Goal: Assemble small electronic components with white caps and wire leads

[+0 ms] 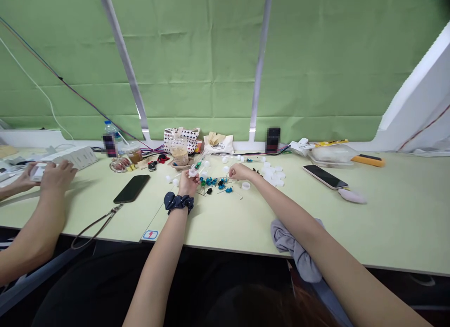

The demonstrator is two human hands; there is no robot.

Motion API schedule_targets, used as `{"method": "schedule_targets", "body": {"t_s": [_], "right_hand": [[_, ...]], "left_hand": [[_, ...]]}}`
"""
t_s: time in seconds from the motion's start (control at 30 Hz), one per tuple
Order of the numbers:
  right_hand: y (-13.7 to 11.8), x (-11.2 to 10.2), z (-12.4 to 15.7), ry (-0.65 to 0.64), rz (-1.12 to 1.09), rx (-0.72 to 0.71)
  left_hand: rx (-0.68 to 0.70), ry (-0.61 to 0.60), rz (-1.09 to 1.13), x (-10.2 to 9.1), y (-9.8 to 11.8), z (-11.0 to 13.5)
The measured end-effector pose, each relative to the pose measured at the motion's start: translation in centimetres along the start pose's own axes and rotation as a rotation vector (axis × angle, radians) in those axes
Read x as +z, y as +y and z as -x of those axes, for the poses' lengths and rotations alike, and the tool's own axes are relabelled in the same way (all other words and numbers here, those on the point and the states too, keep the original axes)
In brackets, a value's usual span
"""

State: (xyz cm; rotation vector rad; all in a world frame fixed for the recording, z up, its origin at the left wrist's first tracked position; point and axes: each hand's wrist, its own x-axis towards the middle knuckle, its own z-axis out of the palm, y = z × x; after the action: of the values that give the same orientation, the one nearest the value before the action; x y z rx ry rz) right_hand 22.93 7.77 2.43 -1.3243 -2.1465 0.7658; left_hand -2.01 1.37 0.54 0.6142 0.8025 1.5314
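Observation:
My left hand (189,181), with a dark dotted scrunchie (178,202) on its wrist, is closed around a small clear tube with a white cap (195,169), held tilted above the table. My right hand (240,171) is pinched on a tiny part I cannot make out, just right of the tube. Between and below both hands lies a scatter of several small blue, green and black components with thin wire legs (215,182). Several white caps (274,174) lie to the right of my right hand.
A black phone (131,188) lies left, another phone (325,176) right, near a yellow tool (369,160). A drink cup (179,151), bags and a bottle (110,138) stand at the back. A grey cloth (293,249) hangs over the pale green table's (404,214) front edge. Another person's hands (52,174) work at far left.

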Motion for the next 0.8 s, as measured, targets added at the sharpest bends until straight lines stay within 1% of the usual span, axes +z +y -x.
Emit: {"method": "schedule_targets", "body": {"t_s": [0.1, 0.13, 0.17, 0.2, 0.3, 0.37, 0.47, 0.57, 0.73, 0.8], "right_hand": [[0.9, -0.1, -0.5, 0.275, -0.010, 0.007], [1.3, -0.2, -0.6, 0.324, -0.020, 0.009], [1.6, -0.3, -0.7, 0.334, -0.017, 0.014], [2.0, -0.4, -0.7, 0.310, -0.001, 0.017], [2.5, 0.1, -0.8, 0.173, 0.067, -0.006], [2.4, 0.7, -0.8, 0.138, 0.106, -0.026], [2.0, 1.8, -0.9, 0.196, 0.160, -0.013], [1.9, 2.5, -1.0, 0.248, 0.168, -0.002], [2.0, 3.0, -0.9, 0.258, 0.083, -0.018], [1.8, 3.0, -0.7, 0.218, 0.174, 0.015]], "left_hand": [[0.014, 0.020, 0.013, 0.0, 0.0, 0.1], [0.014, 0.025, 0.016, 0.0, 0.0, 0.1], [0.013, 0.029, 0.020, 0.0, 0.0, 0.1], [0.010, 0.033, 0.025, 0.0, 0.0, 0.1], [0.002, 0.041, 0.052, 0.1, 0.1, 0.2], [0.001, 0.043, 0.069, 0.0, 0.0, 0.2], [0.004, 0.043, 0.083, -0.1, 0.0, 0.1], [0.011, 0.038, 0.092, -0.2, -0.1, 0.1], [-0.003, 0.015, 0.123, -0.2, 0.0, 0.2], [-0.011, 0.002, 0.138, -0.3, -0.1, 0.1]]}}
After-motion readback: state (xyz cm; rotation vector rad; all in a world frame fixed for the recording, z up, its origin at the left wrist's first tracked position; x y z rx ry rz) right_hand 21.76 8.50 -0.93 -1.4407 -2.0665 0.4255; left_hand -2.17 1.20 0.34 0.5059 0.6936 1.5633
